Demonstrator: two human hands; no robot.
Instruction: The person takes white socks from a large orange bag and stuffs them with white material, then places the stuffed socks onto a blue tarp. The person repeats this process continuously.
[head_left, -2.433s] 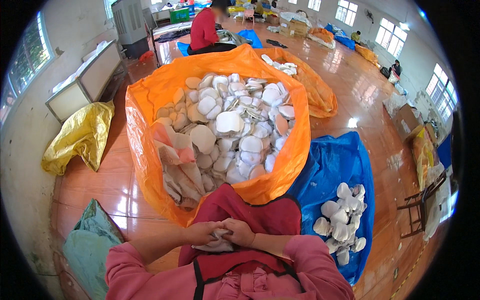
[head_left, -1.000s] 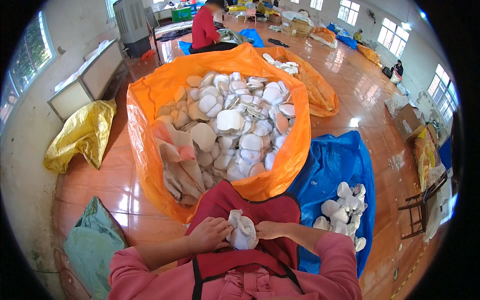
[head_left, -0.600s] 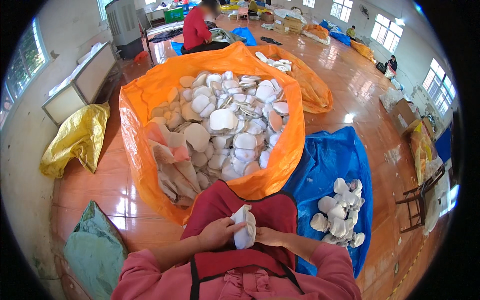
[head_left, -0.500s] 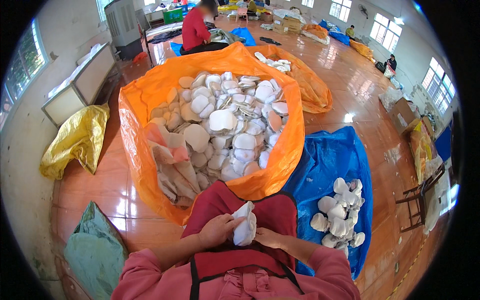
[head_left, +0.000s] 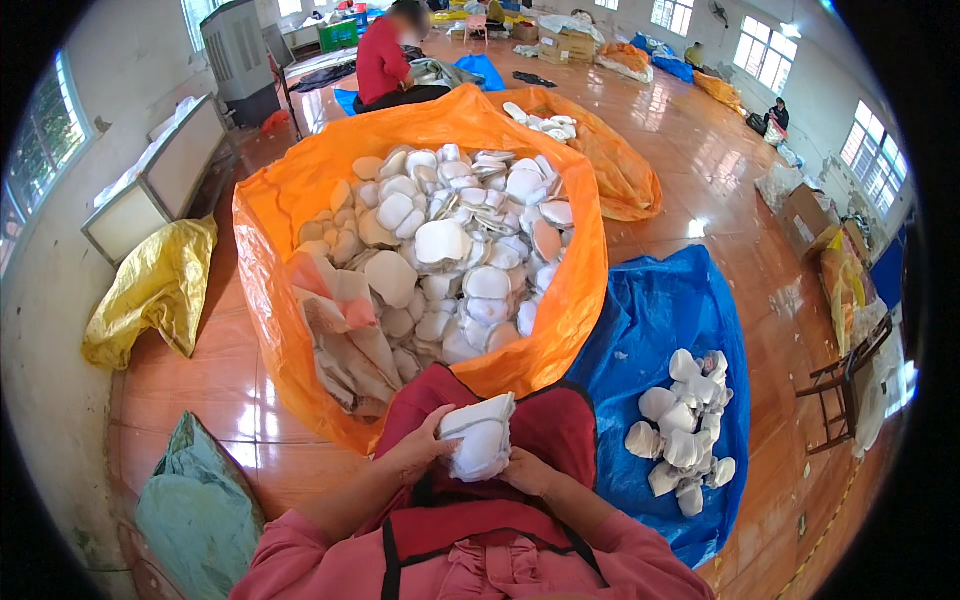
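Over my lap, on a dark red apron, I hold a stack of white soft pads. My left hand is closed around its left side, thumb near the top. My right hand grips the lower right corner; some of its fingers are hidden. Just beyond my knees stands a wide orange sack with its mouth rolled open, filled with a heap of white and beige rounded pads. To my right, stacks of white pads lie bunched on a blue sheet.
A yellow sack and a green sack lie on the left floor. Behind the big sack, another orange sack holds more pads. A person in red sits beyond. A wooden chair stands at right.
The pad stack has turned from nearly upright and narrow to a broader, flatter face. My left hand has shifted left and turned to hold its side. My view has shifted slightly.
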